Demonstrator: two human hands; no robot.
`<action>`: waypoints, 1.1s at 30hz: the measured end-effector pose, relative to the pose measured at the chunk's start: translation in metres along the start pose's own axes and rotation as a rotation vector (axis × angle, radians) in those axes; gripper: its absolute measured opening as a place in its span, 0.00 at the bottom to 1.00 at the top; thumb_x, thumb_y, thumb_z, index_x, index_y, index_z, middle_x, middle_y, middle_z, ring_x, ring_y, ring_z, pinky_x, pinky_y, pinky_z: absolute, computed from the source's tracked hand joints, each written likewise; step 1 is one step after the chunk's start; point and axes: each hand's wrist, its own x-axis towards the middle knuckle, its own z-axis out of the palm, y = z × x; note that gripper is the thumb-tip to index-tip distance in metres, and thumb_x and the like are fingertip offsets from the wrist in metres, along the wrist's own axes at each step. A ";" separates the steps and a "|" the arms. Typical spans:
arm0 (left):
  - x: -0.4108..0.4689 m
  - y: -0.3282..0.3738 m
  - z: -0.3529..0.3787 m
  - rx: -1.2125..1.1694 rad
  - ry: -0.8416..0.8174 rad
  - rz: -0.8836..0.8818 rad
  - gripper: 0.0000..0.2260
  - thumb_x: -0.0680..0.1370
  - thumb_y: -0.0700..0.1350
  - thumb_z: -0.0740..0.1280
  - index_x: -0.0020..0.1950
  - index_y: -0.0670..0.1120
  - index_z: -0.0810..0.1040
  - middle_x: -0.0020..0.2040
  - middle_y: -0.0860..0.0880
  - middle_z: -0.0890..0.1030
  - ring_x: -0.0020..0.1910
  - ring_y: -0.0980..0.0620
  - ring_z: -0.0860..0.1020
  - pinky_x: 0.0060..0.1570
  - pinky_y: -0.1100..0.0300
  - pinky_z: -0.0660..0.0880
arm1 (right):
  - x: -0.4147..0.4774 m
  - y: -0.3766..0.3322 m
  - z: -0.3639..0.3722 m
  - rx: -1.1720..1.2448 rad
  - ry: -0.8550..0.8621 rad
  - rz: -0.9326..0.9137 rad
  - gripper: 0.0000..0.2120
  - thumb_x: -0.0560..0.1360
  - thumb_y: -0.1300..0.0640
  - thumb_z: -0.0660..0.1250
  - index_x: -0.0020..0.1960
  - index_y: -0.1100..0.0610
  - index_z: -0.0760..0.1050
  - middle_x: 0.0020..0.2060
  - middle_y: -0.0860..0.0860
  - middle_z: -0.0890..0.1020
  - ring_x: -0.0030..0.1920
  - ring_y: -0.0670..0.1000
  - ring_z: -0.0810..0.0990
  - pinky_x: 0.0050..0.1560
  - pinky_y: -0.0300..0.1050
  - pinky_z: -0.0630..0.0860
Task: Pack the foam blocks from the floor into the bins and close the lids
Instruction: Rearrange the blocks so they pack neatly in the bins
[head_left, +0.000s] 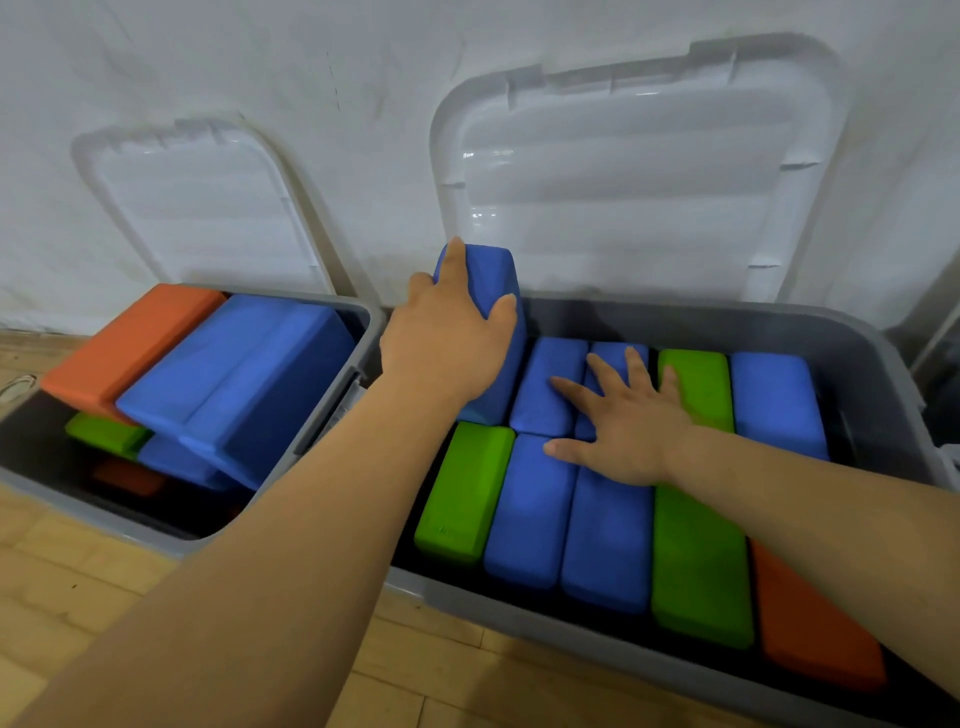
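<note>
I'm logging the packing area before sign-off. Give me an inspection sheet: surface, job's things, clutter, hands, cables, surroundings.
Surface: wooden floor, both bins standing on it.
Job's things: left bin holds an uneven pile of blocks; right bin holds rows of blocks; left lid and right lid are open, leaning back at the wall.
Clutter: small round thing at the left edge, too cut off to identify.
Hands: left hand grips an upright blue block at the right bin's back left corner; right hand rests flat, fingers spread, on the packed blocks.
Cables: nothing seen.
Surroundings: white wall behind the bins.
</note>
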 end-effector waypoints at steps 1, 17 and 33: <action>0.001 -0.001 0.000 0.000 -0.018 0.002 0.35 0.82 0.63 0.57 0.83 0.54 0.45 0.71 0.41 0.68 0.61 0.37 0.75 0.48 0.51 0.69 | 0.000 0.000 0.000 -0.001 0.005 0.001 0.44 0.68 0.17 0.43 0.78 0.31 0.35 0.82 0.49 0.39 0.80 0.64 0.34 0.74 0.75 0.39; -0.042 -0.020 -0.006 -0.116 -0.035 0.109 0.33 0.79 0.59 0.65 0.81 0.62 0.52 0.69 0.46 0.63 0.54 0.45 0.75 0.52 0.51 0.75 | -0.002 -0.002 0.004 -0.033 0.058 0.019 0.44 0.67 0.16 0.40 0.78 0.31 0.35 0.82 0.49 0.40 0.80 0.62 0.35 0.75 0.73 0.42; 0.018 -0.001 -0.006 0.054 -0.346 0.084 0.36 0.79 0.65 0.64 0.82 0.64 0.50 0.77 0.43 0.62 0.68 0.41 0.72 0.58 0.54 0.70 | -0.004 0.001 0.004 -0.018 0.057 -0.004 0.44 0.68 0.17 0.40 0.79 0.33 0.35 0.82 0.50 0.39 0.80 0.63 0.35 0.74 0.74 0.41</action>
